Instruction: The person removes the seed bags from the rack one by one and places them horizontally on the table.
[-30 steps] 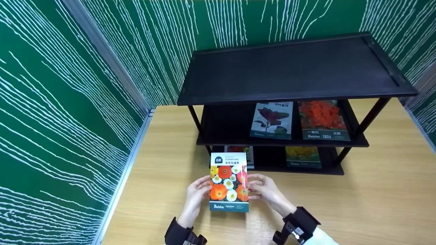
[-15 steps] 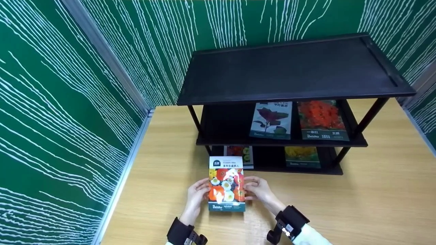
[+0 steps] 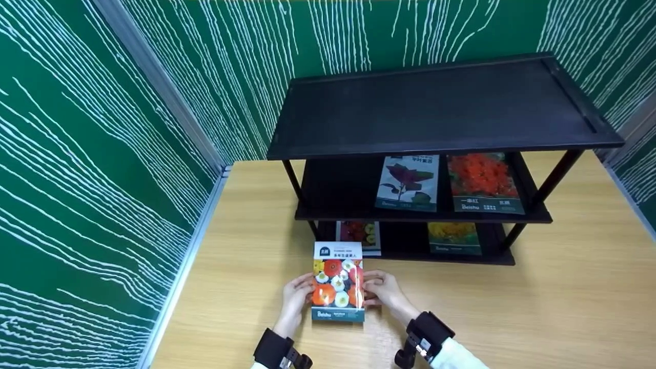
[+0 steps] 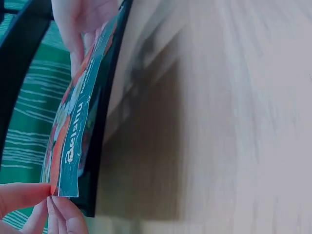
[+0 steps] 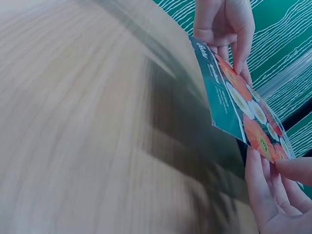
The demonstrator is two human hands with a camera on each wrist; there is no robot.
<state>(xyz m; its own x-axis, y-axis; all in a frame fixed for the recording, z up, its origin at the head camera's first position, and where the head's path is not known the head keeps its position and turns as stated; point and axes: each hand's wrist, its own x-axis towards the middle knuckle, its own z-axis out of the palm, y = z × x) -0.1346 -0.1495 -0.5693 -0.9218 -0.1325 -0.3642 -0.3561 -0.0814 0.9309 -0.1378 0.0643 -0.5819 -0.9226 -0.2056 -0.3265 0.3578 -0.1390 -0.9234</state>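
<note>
A flower seed packet (image 3: 338, 282) with orange, red and white blooms and a green "Beishu" band is held between both hands, raised over the table. My left hand (image 3: 297, 297) pinches its left edge, thumb on the front and fingers behind, as the left wrist view shows with the fingers (image 4: 66, 214) under the corner. On the opposite edge, my right hand (image 3: 385, 293) pinches it likewise; in the right wrist view the thumb (image 5: 295, 169) lies over the printed face. The packet's shadow (image 5: 180, 131) falls on the wood below. Its back is hidden.
Behind the packet stands a black three-tier rack (image 3: 441, 107). Its middle shelf bears a purple-leaf packet (image 3: 408, 182) and a red-flower packet (image 3: 484, 182). On the bottom shelf lie a yellow-flower packet (image 3: 454, 237) and another packet (image 3: 371, 238), partly covered in view. Green walls (image 3: 92, 205) enclose the table.
Both hands have brought the seed packet slightly left and lower in the head view, a little farther from the rack. The grip on both edges stays the same.
</note>
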